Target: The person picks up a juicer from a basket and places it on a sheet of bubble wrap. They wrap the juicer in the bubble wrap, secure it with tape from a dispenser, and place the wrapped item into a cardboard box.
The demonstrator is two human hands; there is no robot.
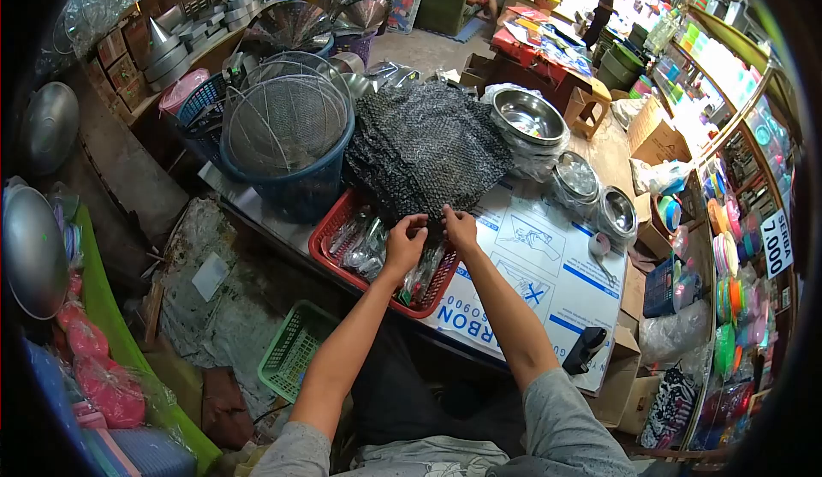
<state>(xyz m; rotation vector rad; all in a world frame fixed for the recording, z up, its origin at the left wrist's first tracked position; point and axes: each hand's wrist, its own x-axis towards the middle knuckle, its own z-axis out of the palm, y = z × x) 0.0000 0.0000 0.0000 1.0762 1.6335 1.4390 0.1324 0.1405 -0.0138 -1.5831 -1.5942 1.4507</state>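
A dark, mesh-like black material (pixel 428 147) lies spread over the table's middle, its front edge hanging over a red basket (pixel 323 250). My left hand (pixel 405 244) is at that front edge, fingers curled round a bit of it. Beside it, slightly right, my right hand (pixel 460 227) pinches the same edge. Inside the red basket are plastic-wrapped items (pixel 364 250), partly covered by my hands and the material.
Left of the material stands a blue basket (pixel 287 177) with wire strainers (pixel 287 122). Steel bowls (pixel 528 117) sit at the right, scissors (pixel 604 259) and a black object (pixel 585 350) on the printed cardboard (pixel 531 263). A green basket (pixel 295 348) is below. Two people are farther back.
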